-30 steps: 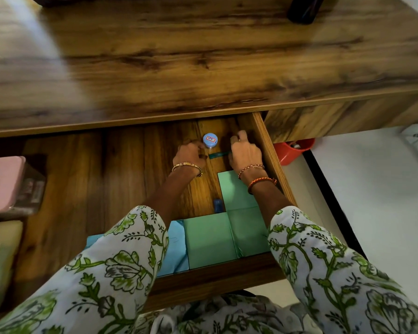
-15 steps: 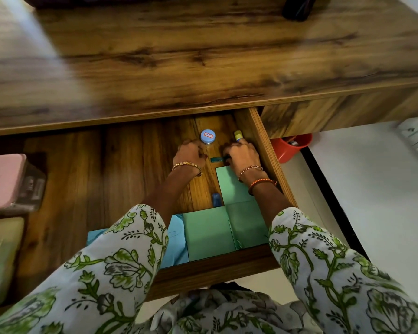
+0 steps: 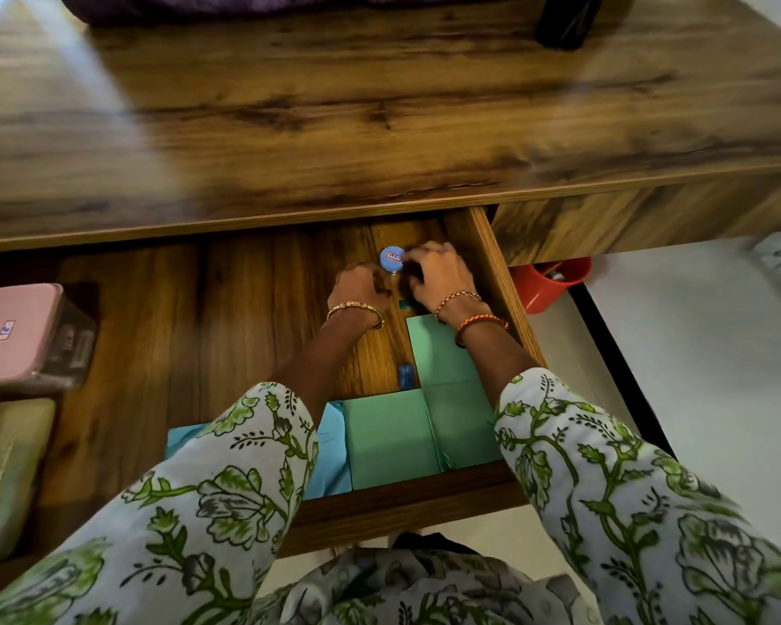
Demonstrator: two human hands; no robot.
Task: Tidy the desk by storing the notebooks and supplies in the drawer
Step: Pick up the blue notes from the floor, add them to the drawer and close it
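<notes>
Red cup [image 3: 543, 287] under the desk, pink-lidded box [image 3: 17, 332] at left, dark cloth [image 3: 244, 4] on top

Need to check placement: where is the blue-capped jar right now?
Head view: the blue-capped jar stands deep in the drawer, between the left hand and right hand.

Green notebooks [image 3: 391, 437]; blue-capped jar [image 3: 392, 258]; green-floral white sleeves [image 3: 226, 484]; pink box [image 3: 12, 331].
</notes>
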